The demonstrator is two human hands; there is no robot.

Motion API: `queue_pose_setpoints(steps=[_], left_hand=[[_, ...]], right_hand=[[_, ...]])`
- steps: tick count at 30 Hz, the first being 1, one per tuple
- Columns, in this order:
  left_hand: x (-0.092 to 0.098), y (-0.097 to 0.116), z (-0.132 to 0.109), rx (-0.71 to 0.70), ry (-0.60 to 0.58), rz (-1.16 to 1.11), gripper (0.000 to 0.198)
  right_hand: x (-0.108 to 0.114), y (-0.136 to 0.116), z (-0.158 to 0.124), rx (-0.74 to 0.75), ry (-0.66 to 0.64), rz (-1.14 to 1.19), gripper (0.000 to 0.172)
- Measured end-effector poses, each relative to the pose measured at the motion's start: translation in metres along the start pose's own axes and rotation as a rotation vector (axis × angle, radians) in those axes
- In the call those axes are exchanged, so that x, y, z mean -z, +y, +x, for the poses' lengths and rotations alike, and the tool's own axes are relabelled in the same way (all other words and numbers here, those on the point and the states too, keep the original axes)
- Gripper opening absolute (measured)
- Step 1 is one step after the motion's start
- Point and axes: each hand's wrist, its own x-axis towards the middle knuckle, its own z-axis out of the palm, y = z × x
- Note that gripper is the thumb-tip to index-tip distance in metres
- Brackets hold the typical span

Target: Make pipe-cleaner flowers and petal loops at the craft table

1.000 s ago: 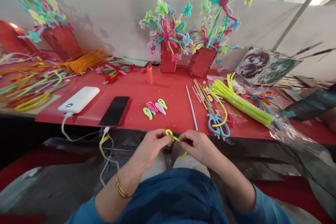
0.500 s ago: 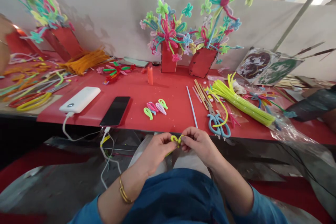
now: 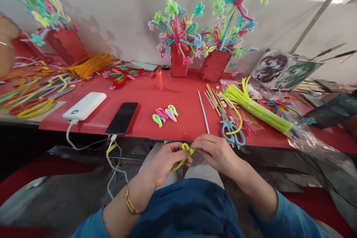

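A yellow pipe cleaner [image 3: 182, 163], bent into small loops at its upper part, is held over my lap at the table's front edge. My left hand [image 3: 170, 158] pinches it between thumb and fingers, with a free length trailing below. My right hand [image 3: 216, 152] has its fingers closed on the right side of the loops; its fingertips partly hide them. Just beyond my hands, several looped pipe cleaner petals [image 3: 165, 114] in green, pink and lilac lie on the red table [image 3: 156, 95]. A straight pale-blue pipe cleaner [image 3: 203, 111] lies behind my right hand.
Blue-handled scissors [image 3: 233, 132] and a bundle of yellow pipe cleaners [image 3: 259, 109] lie at right. A phone [image 3: 122, 118] and a white power bank [image 3: 85, 106] with cables are at left. Red vases [image 3: 180, 61] of pipe cleaner flowers stand behind. Another person's hand [image 3: 8, 29] shows far left.
My right hand has turned palm-down, its fingers now straighter over the yellow pipe cleaner. The trailing length below my left hand shows more. The other person's hand at far left has moved into view.
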Motion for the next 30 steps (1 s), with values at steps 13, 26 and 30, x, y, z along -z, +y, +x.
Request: queue_pose_setpoints(steps=[13, 26, 30], left_hand=[[-0.009, 0.001, -0.006, -0.244, 0.075, 0.444, 0.009], [-0.003, -0.006, -0.002, -0.347, 0.256, 0.572, 0.011], [-0.005, -0.003, -0.002, -0.183, 0.188, 0.183, 0.007]], right_hand=[[0.016, -0.021, 0.014, -0.473, -0.203, 0.133, 0.011], [-0.012, -0.011, 0.005, -0.752, -0.066, 0.711, 0.017], [0.0, -0.006, 0.0, -0.454, 0.02, 0.447, 0.018]])
